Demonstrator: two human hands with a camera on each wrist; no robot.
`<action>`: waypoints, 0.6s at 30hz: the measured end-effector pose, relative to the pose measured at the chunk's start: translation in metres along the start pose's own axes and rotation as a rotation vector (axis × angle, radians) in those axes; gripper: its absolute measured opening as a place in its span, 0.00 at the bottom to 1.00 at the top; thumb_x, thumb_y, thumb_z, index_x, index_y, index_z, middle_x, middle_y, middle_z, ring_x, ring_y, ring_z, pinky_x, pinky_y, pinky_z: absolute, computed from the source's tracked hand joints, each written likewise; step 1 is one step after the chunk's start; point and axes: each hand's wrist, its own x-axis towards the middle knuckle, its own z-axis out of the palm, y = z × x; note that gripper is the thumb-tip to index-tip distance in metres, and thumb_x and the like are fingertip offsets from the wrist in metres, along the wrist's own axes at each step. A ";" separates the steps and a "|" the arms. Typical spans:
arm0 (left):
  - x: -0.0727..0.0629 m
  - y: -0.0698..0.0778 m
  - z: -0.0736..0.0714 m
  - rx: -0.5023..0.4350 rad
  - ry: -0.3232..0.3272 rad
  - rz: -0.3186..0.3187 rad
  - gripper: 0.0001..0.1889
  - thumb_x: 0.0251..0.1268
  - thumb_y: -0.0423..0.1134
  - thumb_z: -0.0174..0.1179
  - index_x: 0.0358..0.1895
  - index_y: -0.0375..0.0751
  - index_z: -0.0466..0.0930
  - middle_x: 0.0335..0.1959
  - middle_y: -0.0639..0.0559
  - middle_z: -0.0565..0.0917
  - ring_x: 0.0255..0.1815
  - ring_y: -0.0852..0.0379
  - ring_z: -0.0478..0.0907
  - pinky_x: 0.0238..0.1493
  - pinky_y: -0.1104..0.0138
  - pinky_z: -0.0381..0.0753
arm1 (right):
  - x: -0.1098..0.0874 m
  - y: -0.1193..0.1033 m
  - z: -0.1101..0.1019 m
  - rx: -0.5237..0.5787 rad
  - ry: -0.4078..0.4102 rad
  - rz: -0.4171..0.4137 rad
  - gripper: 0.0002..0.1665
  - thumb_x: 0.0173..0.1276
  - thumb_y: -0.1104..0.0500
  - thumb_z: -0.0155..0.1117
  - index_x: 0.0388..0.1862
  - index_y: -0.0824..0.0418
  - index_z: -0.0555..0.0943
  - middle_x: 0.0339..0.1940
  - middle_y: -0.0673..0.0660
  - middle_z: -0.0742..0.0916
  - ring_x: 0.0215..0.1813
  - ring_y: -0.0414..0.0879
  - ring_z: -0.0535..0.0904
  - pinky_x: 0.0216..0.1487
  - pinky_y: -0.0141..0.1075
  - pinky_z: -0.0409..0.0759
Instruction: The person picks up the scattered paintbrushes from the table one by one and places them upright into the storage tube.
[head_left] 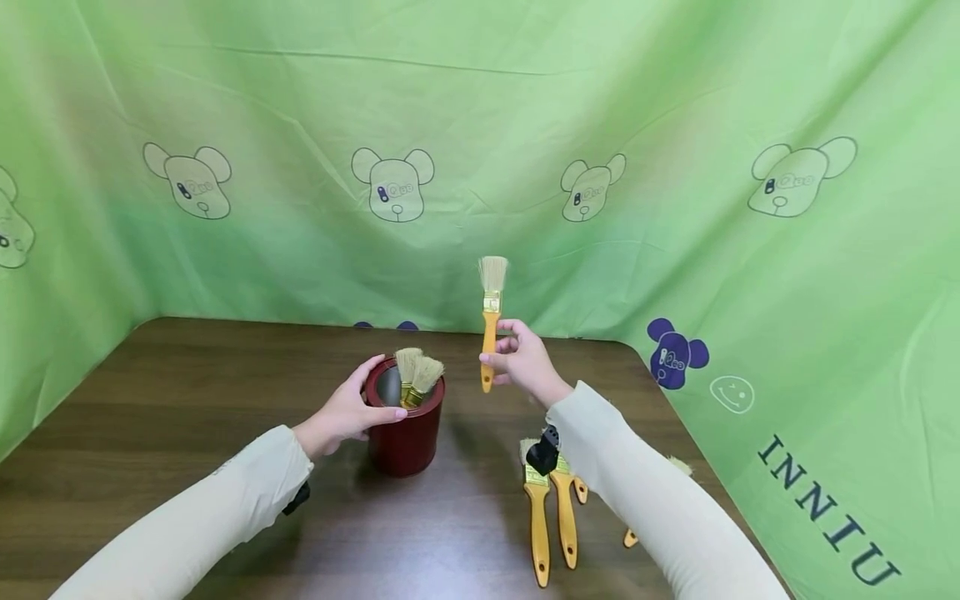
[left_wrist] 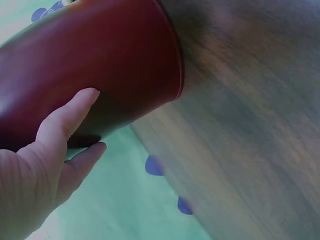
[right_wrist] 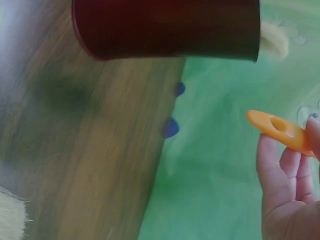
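A dark red round pot (head_left: pixel 406 442) stands upright on the table, two paintbrushes (head_left: pixel 426 375) inside it with pale bristles up. My left hand (head_left: pixel 348 410) holds the pot near its rim, thumb at the front and fingers round the far side; in the left wrist view fingers (left_wrist: pixel 70 112) lie along its wall. To the right of the pot and raised above the table, my right hand (head_left: pixel 525 360) pinches a paintbrush (head_left: pixel 490 333) by its yellow handle, bristles upward. The handle's holed end (right_wrist: pixel 272 125) shows in the right wrist view.
Several more paintbrushes (head_left: pixel 539 533) lie on the brown wooden table (head_left: pixel 225 367) at the right, some partly covered by my right sleeve (head_left: pixel 637 492). A green printed cloth (head_left: pixel 480 100) hangs behind the table and along its sides.
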 end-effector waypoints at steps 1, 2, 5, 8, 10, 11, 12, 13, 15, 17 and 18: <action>0.000 -0.001 0.000 0.000 -0.002 0.003 0.50 0.54 0.35 0.69 0.76 0.47 0.45 0.68 0.33 0.61 0.64 0.32 0.64 0.43 0.37 0.75 | -0.001 -0.003 0.002 0.011 0.001 -0.008 0.28 0.61 0.76 0.61 0.59 0.67 0.66 0.34 0.57 0.76 0.32 0.46 0.78 0.31 0.41 0.83; 0.001 -0.002 -0.001 0.000 -0.004 0.006 0.50 0.54 0.35 0.69 0.76 0.47 0.45 0.68 0.32 0.61 0.64 0.32 0.64 0.43 0.38 0.75 | -0.001 -0.006 0.004 0.019 -0.001 -0.018 0.28 0.61 0.76 0.61 0.59 0.68 0.66 0.35 0.57 0.77 0.32 0.46 0.79 0.32 0.41 0.83; 0.001 -0.004 -0.001 0.002 0.005 0.008 0.50 0.53 0.34 0.70 0.75 0.47 0.46 0.67 0.32 0.62 0.63 0.32 0.65 0.42 0.38 0.75 | -0.003 -0.015 0.010 0.040 -0.019 -0.045 0.27 0.61 0.75 0.62 0.58 0.68 0.66 0.36 0.58 0.78 0.32 0.46 0.80 0.32 0.41 0.83; 0.001 -0.005 -0.001 0.004 0.008 0.012 0.49 0.53 0.34 0.70 0.75 0.47 0.46 0.66 0.32 0.62 0.62 0.32 0.65 0.41 0.38 0.75 | -0.004 -0.023 0.017 0.055 -0.058 -0.068 0.26 0.62 0.75 0.61 0.58 0.68 0.66 0.36 0.59 0.78 0.32 0.46 0.81 0.34 0.40 0.83; 0.000 -0.006 -0.001 0.006 0.006 0.015 0.49 0.53 0.35 0.69 0.75 0.47 0.46 0.67 0.32 0.62 0.63 0.32 0.65 0.41 0.38 0.75 | -0.005 -0.026 0.023 0.063 -0.085 -0.076 0.26 0.62 0.75 0.61 0.57 0.68 0.66 0.36 0.59 0.78 0.33 0.46 0.80 0.34 0.41 0.83; 0.000 -0.006 -0.001 0.005 0.003 0.017 0.49 0.53 0.35 0.69 0.75 0.47 0.46 0.67 0.32 0.62 0.63 0.32 0.65 0.41 0.38 0.75 | -0.004 -0.028 0.025 0.068 -0.096 -0.080 0.25 0.62 0.76 0.60 0.57 0.68 0.66 0.36 0.59 0.78 0.33 0.46 0.80 0.35 0.41 0.83; 0.000 -0.006 -0.001 0.002 -0.001 0.019 0.49 0.54 0.35 0.69 0.75 0.47 0.45 0.67 0.32 0.62 0.63 0.32 0.64 0.41 0.37 0.75 | -0.004 -0.029 0.029 0.074 -0.104 -0.084 0.25 0.62 0.76 0.60 0.57 0.68 0.66 0.36 0.59 0.78 0.33 0.46 0.80 0.35 0.41 0.83; 0.000 -0.006 -0.001 -0.001 -0.004 0.020 0.49 0.54 0.35 0.69 0.76 0.47 0.45 0.68 0.32 0.61 0.63 0.32 0.64 0.42 0.37 0.75 | -0.003 -0.030 0.032 0.079 -0.111 -0.084 0.25 0.62 0.76 0.60 0.56 0.68 0.66 0.35 0.59 0.77 0.33 0.46 0.80 0.35 0.42 0.83; 0.000 -0.006 -0.002 -0.007 -0.012 0.025 0.49 0.55 0.35 0.68 0.76 0.46 0.44 0.68 0.32 0.61 0.64 0.32 0.63 0.42 0.36 0.74 | -0.002 -0.031 0.040 0.080 -0.120 -0.085 0.25 0.62 0.76 0.60 0.56 0.68 0.66 0.35 0.58 0.77 0.33 0.46 0.80 0.35 0.42 0.83; 0.000 -0.006 -0.002 -0.017 -0.020 0.027 0.49 0.56 0.35 0.68 0.76 0.46 0.43 0.68 0.32 0.61 0.64 0.32 0.63 0.43 0.36 0.74 | -0.001 -0.031 0.048 0.058 -0.137 -0.090 0.24 0.61 0.77 0.60 0.55 0.68 0.66 0.35 0.59 0.77 0.33 0.46 0.79 0.35 0.42 0.83; -0.001 -0.006 -0.002 -0.018 -0.021 0.027 0.49 0.56 0.35 0.67 0.76 0.46 0.43 0.68 0.32 0.61 0.64 0.32 0.63 0.43 0.36 0.74 | -0.001 -0.032 0.053 0.040 -0.149 -0.094 0.24 0.61 0.76 0.61 0.55 0.68 0.66 0.35 0.59 0.77 0.33 0.46 0.79 0.34 0.42 0.83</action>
